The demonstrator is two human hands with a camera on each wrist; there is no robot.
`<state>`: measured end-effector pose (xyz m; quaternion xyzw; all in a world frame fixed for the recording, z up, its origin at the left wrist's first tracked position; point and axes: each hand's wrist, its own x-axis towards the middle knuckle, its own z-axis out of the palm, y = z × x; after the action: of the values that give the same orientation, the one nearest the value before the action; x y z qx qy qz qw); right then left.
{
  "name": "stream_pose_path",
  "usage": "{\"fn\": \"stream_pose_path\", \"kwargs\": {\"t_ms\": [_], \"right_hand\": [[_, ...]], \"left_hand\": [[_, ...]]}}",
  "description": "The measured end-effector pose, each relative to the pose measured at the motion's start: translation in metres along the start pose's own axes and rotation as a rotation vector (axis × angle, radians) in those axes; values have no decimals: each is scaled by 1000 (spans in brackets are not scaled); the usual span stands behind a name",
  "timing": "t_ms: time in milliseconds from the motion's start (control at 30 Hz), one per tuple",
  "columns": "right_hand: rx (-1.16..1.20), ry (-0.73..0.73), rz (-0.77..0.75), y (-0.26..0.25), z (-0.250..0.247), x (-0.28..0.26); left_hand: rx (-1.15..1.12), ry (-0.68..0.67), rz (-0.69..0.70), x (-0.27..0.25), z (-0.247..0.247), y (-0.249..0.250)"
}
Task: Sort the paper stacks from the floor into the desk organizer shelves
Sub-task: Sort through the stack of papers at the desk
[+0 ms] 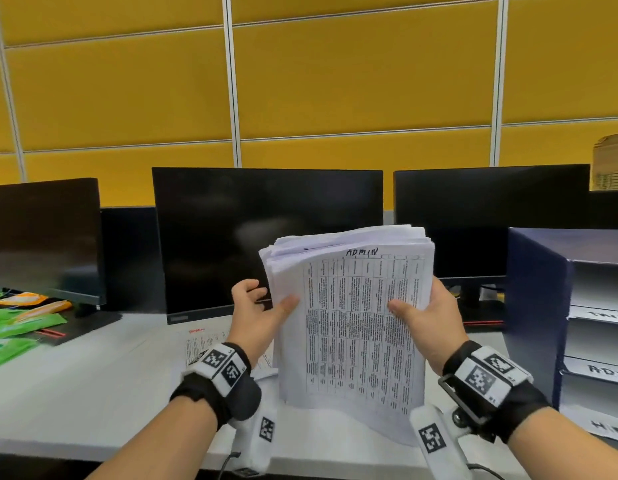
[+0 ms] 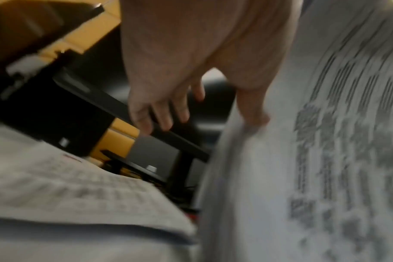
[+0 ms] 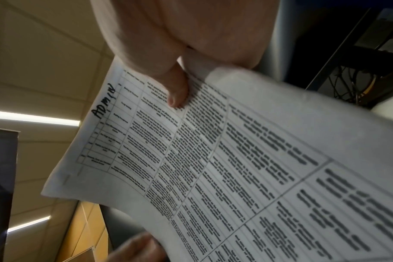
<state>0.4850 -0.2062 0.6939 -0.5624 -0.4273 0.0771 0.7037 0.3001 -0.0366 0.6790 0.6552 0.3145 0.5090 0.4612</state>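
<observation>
A thick white paper stack with "ADMIN" handwritten at the top stands upright above the desk, its lower edge curling toward me. My right hand grips its right edge, with the thumb pressed on the printed front sheet. My left hand is at the left edge; only its thumb tip touches the paper, and its fingers hang loose beside it. The dark blue desk organizer stands at the right, with white labelled shelves; one label begins "AD".
Another printed paper stack lies flat on the white desk under my left wrist. Three dark monitors line the back before a yellow wall. Green packets lie far left. A cardboard box sits at the top right.
</observation>
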Motion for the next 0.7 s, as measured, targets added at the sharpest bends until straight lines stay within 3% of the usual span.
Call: {"fn": "stream_pose_path", "kwargs": {"t_ms": [167,300,433,533,700], "right_hand": [[-29,30,18,0,3,6],[-59,24,23,2,9,12],[-99,1,23,9,12,15],[-97,-5,38,9,11,15],[-85,1,48,7,8,14]], "left_hand": [[927,-324,-207,11,-43,-49],[1315,-595,-328,12,-56,-69],[1348,-657,-282,14,-57,-66],[1234,-594,-290,23,-58,-60],[1318,-449,-503,19,-64,-77]]}}
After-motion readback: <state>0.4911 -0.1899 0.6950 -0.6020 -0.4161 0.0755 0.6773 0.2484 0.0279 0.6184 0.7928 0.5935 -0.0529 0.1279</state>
